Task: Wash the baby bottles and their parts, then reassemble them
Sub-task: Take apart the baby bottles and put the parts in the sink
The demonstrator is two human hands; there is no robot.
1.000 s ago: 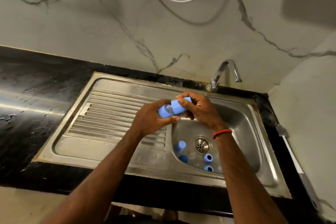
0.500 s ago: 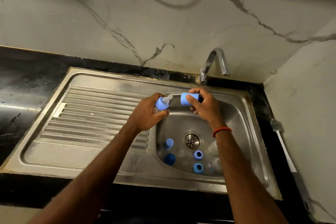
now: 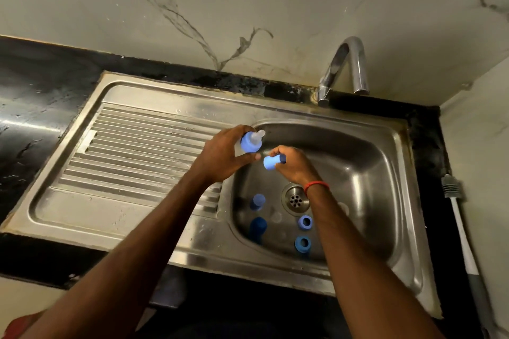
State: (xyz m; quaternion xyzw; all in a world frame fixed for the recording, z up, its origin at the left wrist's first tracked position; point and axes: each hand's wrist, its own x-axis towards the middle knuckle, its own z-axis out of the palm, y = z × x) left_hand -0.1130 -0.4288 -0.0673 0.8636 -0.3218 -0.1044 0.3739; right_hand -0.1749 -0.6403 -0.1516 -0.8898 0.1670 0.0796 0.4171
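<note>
Left hand [image 3: 224,158] grips a blue-collared baby bottle with clear teat [image 3: 250,142]. Right hand [image 3: 296,166] pinches a light-blue plastic cap [image 3: 271,162] beside it

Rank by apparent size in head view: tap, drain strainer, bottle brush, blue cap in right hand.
1. bottle brush, longest.
2. tap.
3. drain strainer and blue cap in the right hand: they look alike and the cap is nearer the camera, so unranked.
</note>
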